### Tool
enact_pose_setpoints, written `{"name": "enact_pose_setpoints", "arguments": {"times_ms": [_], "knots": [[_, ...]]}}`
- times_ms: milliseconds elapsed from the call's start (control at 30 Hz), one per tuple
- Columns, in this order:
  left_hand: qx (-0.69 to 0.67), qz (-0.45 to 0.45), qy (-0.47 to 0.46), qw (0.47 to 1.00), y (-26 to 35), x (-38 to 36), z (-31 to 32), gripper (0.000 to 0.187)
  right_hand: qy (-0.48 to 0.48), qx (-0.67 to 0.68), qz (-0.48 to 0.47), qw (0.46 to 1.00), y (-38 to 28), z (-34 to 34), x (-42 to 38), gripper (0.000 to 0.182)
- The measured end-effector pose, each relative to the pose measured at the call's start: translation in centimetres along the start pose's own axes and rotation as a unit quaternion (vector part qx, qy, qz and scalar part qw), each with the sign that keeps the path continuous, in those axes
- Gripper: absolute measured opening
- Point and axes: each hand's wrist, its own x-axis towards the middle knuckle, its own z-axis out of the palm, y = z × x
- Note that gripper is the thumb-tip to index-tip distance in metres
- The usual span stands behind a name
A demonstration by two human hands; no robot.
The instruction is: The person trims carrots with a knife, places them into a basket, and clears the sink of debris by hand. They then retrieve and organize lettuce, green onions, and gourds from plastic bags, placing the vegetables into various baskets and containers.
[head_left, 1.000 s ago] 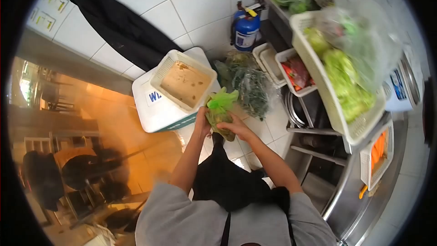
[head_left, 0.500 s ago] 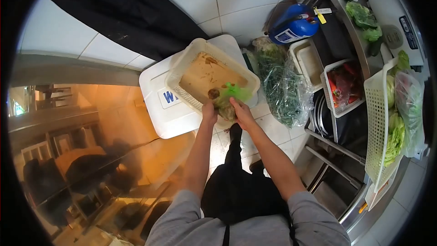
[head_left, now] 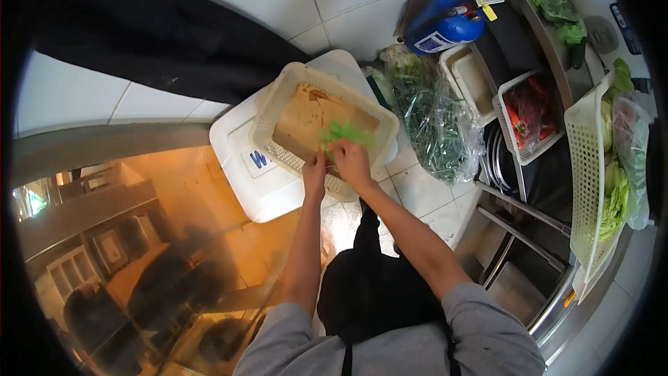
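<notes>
A bright green leafy vegetable [head_left: 346,134], smeared by motion, is held over the near side of a cream perforated plastic basket [head_left: 278,87]. My right hand [head_left: 351,163] is closed on it from the near right, knuckles up. Beside it, my left hand [head_left: 314,170] is closed too, its fingertips at the lower left end of the greens. Part of what the fingers grip is hidden. Brown scraps [head_left: 314,92] lie on the basket's bottom. Under the basket sits a white lidded box [head_left: 233,139] with blue lettering.
Bagged greens [head_left: 435,125] stand right of the basket, below a blue canister [head_left: 445,22]. A small basket of red peppers [head_left: 530,115] and a tall white basket [head_left: 584,188] with lettuce are on the right. A glass-like panel lies left, an orange-lit room showing beyond.
My right hand has moved up and left, over the greens, and turned knuckles up. My left hand has shifted slightly left. The greens have moved a little left, and the camera view has tilted slightly.
</notes>
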Motion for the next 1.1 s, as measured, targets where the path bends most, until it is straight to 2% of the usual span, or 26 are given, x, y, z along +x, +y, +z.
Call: {"name": "enact_pose_setpoints", "arguments": {"times_ms": [33, 67, 100, 167, 200, 233, 267, 333, 367, 400, 433, 467, 500, 533, 567, 600, 667, 733, 767, 800, 833, 900, 933, 1000, 1033, 1100], "knots": [[-0.013, 0.056, 0.018, 0.998, -0.1, 0.0, 0.4, 0.027, -0.043, 0.018, 0.032, 0.998, -1.5, -0.7, -0.1, 0.022], [0.054, 0.118, 0.020, 0.991, -0.5, 0.3, 0.4, 0.018, -0.087, 0.034, 0.068, 0.993, -2.1, -1.2, -0.5, 0.023], [0.058, 0.115, 0.014, 0.992, -0.9, 0.1, 0.0, 0.018, -0.082, 0.034, 0.072, 0.993, -2.4, -1.4, -0.6, 0.023], [0.154, 0.207, 0.047, 0.965, 0.3, -1.0, 0.4, 0.014, -0.082, 0.052, 0.090, 0.991, -2.7, -1.7, 0.1, 0.026], [0.089, 0.199, 0.104, 0.970, 1.3, -1.9, 0.8, 0.010, -0.072, 0.054, 0.092, 0.992, -2.8, -2.1, 0.6, 0.026], [0.062, 0.195, 0.098, 0.974, 2.3, -2.4, 0.2, 0.008, -0.077, 0.034, 0.061, 0.995, -3.0, -2.8, 0.5, 0.026], [0.115, 0.195, 0.106, 0.968, 2.9, -2.1, -0.2, 0.007, -0.083, 0.014, 0.031, 0.996, -2.8, -3.3, 0.3, 0.027], [0.183, 0.189, 0.111, 0.958, 3.4, -3.8, -1.5, 0.007, -0.105, 0.053, 0.086, 0.989, -1.2, -2.3, -1.9, 0.029], [0.148, 0.225, 0.106, 0.957, 4.6, -3.5, -0.8, 0.007, -0.120, 0.084, 0.108, 0.983, -1.5, -2.4, -0.5, 0.031], [0.107, 0.263, 0.095, 0.954, 5.8, -2.5, 1.1, 0.008, -0.097, 0.081, 0.092, 0.988, -1.7, -3.2, 1.5, 0.031], [0.045, 0.309, 0.092, 0.945, 8.3, -4.2, 3.7, 0.010, -0.136, 0.049, 0.069, 0.987, -2.9, -4.3, 1.0, 0.029], [0.060, 0.267, 0.100, 0.957, 9.0, -6.0, 3.2, 0.007, -0.181, 0.023, 0.057, 0.982, -4.3, -5.1, -0.8, 0.029], [0.066, 0.241, 0.100, 0.963, 10.4, -6.3, 3.6, 0.007, -0.166, 0.023, 0.054, 0.984, -5.5, -6.1, -1.1, 0.029], [0.003, 0.221, 0.080, 0.972, 11.7, -7.2, 4.7, 0.010, -0.173, 0.172, 0.104, 0.964, -6.7, -7.1, -1.3, 0.029], [-0.056, 0.193, 0.060, 0.978, 12.6, -8.9, 5.3, 0.014, -0.175, 0.320, 0.151, 0.919, -7.8, -7.9, -2.3, 0.032], [-0.069, 0.179, 0.046, 0.980, 13.1, -10.5, 6.5, 0.019, -0.153, 0.321, 0.145, 0.923, -8.8, -9.0, -2.9, 0.032], [0.067, 0.148, -0.042, 0.986, 12.5, -13.2, 8.1, 0.020, -0.136, 0.541, 0.264, 0.787, -9.6, -12.4, -4.4, 0.048], [0.134, 0.112, -0.207, 0.963, 10.1, -14.9, 9.1, 0.036, -0.070, 0.491, 0.237, 0.835, -5.2, -13.2, -6.1, 0.047], [0.107, 0.081, -0.256, 0.957, 8.0, -14.6, 9.4, 0.039, -0.001, 0.383, 0.176, 0.907, -3.9, -15.2, -7.3, 0.041], [0.144, 0.053, -0.260, 0.953, 7.5, -16.3, 11.2, 0.040, 0.053, 0.261, 0.121, 0.956, -3.5, -18.8, -8.7, 0.038], [0.217, 0.027, -0.294, 0.930, 7.0, -17.0, 12.0, 0.043, 0.110, 0.250, 0.122, 0.954, -2.0, -21.2, -10.5, 0.038], [0.339, 0.122, -0.325, 0.874, 3.9, -17.3, 14.7, 0.046, 0.152, 0.036, 0.149, 0.976, 2.5, -25.3, -14.1, 0.037], [0.347, 0.127, -0.356, 0.858, 3.2, -18.0, 16.8, 0.046, 0.182, 0.045, 0.145, 0.971, 3.5, -28.2, -16.4, 0.038], [0.463, 0.135, -0.447, 0.754, 1.9, -19.8, 20.4, 0.049, 0.231, 0.062, 0.163, 0.957, 2.9, -35.2, -21.7, 0.036], [0.469, 0.138, -0.463, 0.739, 1.5, -19.8, 21.9, 0.049, 0.250, 0.071, 0.187, 0.947, 1.2, -38.4, -23.7, 0.033], [0.439, 0.141, -0.545, 0.700, -0.3, -21.6, 25.6, 0.055, 0.277, 0.108, 0.205, 0.933, 2.5, -42.1, -28.1, 0.031]]}}
